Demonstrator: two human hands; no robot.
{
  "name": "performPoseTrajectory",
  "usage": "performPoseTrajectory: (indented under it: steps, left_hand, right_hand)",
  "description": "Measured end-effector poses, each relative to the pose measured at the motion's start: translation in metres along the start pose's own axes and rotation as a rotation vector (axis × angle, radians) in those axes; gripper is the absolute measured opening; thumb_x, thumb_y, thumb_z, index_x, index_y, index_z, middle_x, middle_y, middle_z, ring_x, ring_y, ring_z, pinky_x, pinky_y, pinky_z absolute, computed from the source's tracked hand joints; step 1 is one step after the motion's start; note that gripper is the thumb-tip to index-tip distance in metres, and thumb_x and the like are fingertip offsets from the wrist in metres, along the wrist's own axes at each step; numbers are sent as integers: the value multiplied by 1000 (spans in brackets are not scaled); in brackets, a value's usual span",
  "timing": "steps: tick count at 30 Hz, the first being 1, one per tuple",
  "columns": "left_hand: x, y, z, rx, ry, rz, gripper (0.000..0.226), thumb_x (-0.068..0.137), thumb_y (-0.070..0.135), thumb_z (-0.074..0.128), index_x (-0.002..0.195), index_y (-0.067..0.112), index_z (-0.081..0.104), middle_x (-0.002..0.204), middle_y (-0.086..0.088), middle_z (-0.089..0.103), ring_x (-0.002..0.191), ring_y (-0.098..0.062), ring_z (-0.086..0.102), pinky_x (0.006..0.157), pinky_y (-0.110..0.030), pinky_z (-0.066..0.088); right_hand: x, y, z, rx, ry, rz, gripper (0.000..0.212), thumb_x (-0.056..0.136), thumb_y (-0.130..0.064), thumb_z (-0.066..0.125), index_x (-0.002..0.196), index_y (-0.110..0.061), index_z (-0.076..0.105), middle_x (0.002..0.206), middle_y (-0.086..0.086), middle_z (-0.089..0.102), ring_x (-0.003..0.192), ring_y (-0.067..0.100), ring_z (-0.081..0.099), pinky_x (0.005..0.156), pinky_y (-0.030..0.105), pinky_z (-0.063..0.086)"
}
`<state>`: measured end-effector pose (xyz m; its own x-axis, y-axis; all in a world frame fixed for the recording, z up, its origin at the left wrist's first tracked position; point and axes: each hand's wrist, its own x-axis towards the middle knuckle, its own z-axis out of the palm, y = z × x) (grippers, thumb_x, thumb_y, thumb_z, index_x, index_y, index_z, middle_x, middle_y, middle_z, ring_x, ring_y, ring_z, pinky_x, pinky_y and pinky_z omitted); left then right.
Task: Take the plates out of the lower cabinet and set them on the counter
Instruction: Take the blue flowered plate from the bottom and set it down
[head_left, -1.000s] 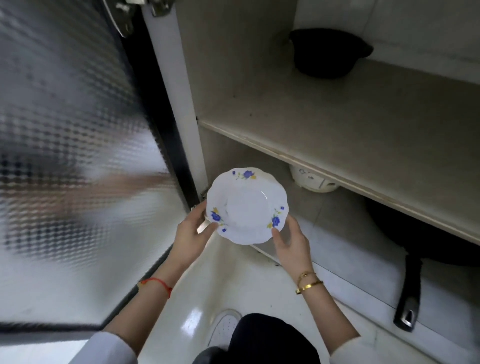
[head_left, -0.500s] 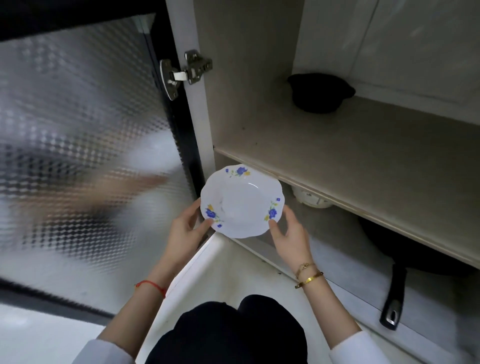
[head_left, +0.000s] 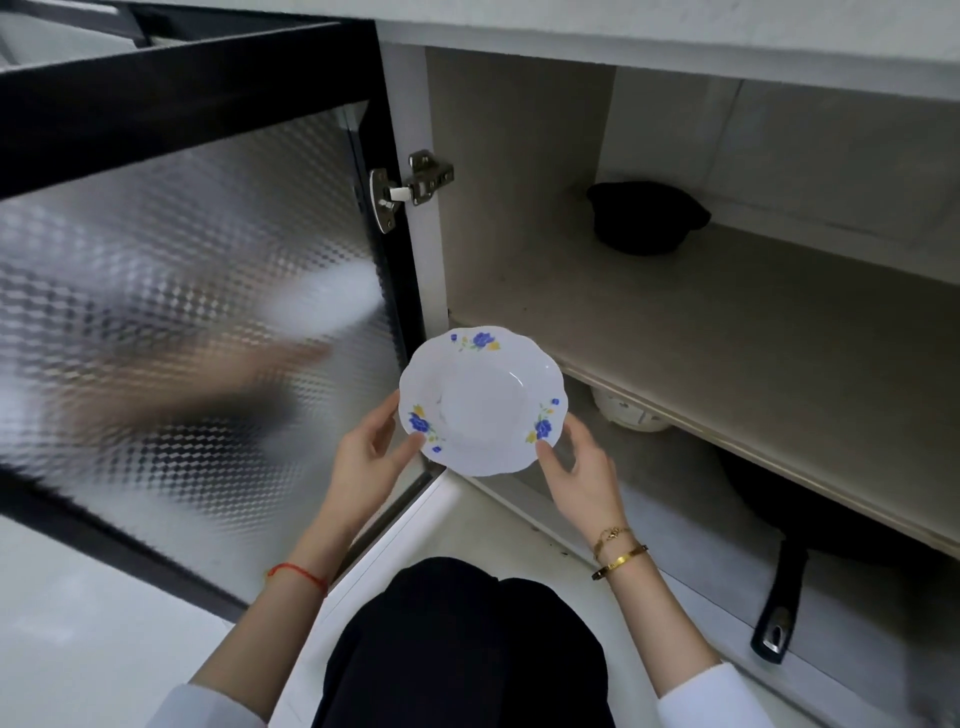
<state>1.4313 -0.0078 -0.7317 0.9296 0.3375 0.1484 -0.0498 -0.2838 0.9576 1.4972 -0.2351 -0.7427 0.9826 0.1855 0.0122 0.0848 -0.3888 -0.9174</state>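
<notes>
A white scalloped plate (head_left: 480, 400) with blue and yellow flowers on its rim is held face up in front of the open lower cabinet (head_left: 675, 332). My left hand (head_left: 366, 457) grips its left edge, thumb on the rim. My right hand (head_left: 582, 473) grips its lower right edge. The plate hovers just outside the cabinet's left front corner, level with the shelf's front edge. The underside of the white counter (head_left: 675, 26) runs along the top.
The cabinet door (head_left: 182, 312), black-framed with textured glass, stands open at the left. A black pot (head_left: 644, 215) sits at the back of the shelf. Below the shelf lie a black pan with a long handle (head_left: 779, 603) and a white item (head_left: 631, 415). My knees (head_left: 462, 644) are below.
The view has risen and tilted up, bringing the counter's underside and door top into sight. The plate, held in both hands, has lifted slightly out from the cabinet.
</notes>
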Motion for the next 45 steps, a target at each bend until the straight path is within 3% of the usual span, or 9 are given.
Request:
performPoseTrajectory:
  steps: [6, 16, 20, 23, 27, 35, 39, 43, 45]
  left_hand:
    - [5, 16, -2, -25, 18, 36, 54, 86, 6, 69, 132, 29, 53, 124, 30, 58, 124, 7, 50, 97, -4, 38]
    - [32, 13, 4, -20, 30, -19, 58, 85, 7, 70, 139, 11, 50, 137, 8, 56, 126, 4, 49, 100, -6, 37]
    - [43, 12, 0, -65, 18, -43, 57, 86, 9, 69, 139, 12, 50, 139, 7, 55, 130, -1, 48, 109, -18, 36]
    - [41, 24, -5, -92, -1, -96, 56, 88, 12, 69, 140, 15, 49, 140, 11, 53, 132, -2, 46, 108, -20, 37]
    - [30, 62, -18, -145, -23, -166, 54, 89, 11, 66, 140, 16, 49, 140, 10, 54, 130, -3, 48, 92, -9, 45]
    - [-14, 167, -57, -127, -15, -303, 54, 89, 8, 66, 140, 17, 49, 139, 9, 55, 131, -6, 48, 111, -31, 39]
    - [-53, 222, -85, -124, 3, -334, 51, 90, 6, 65, 137, 22, 52, 136, 10, 58, 129, -8, 52, 107, -32, 43]
    - [-92, 281, -107, -101, 52, -338, 54, 89, 0, 63, 135, 27, 53, 132, 10, 61, 124, -11, 56, 100, -35, 49]
    - [-108, 308, -117, -100, 79, -364, 55, 88, 1, 64, 137, 24, 52, 133, 10, 60, 125, -11, 56, 103, -41, 47]
  right_hand:
    - [5, -13, -9, -16, 29, -69, 42, 91, -22, 57, 132, -27, 49, 111, -33, 54, 96, -36, 40, 78, -5, 29]
    - [32, -16, -13, -11, 51, -95, 43, 91, -22, 58, 132, -29, 49, 115, -33, 55, 103, -33, 41, 78, -11, 31]
    - [41, -22, -9, -48, 56, -99, 46, 91, -23, 58, 134, -30, 47, 121, -31, 54, 110, -26, 43, 86, -8, 30]
    - [38, -40, -11, -80, 52, -77, 49, 91, -19, 58, 138, -25, 45, 131, -17, 57, 119, -7, 49, 98, 10, 37]
    - [24, -74, -24, -110, -11, -8, 50, 92, -22, 57, 140, -25, 42, 137, -11, 55, 127, 5, 49, 106, 25, 40]
    - [-32, -164, -58, -120, -74, 67, 45, 91, -18, 58, 134, -24, 47, 124, -19, 58, 108, -25, 45, 89, -4, 32]
    - [-73, -214, -73, -129, -110, 84, 43, 90, -20, 58, 133, -22, 48, 125, -16, 57, 108, -21, 46, 86, -6, 30]
    - [-111, -264, -91, -134, -145, 90, 43, 91, -21, 57, 133, -22, 47, 119, -28, 50, 103, -31, 41, 81, -10, 28]
    - [-126, -292, -104, -134, -177, 95, 42, 92, -23, 56, 133, -23, 46, 121, -24, 54, 105, -21, 47, 82, -9, 30]
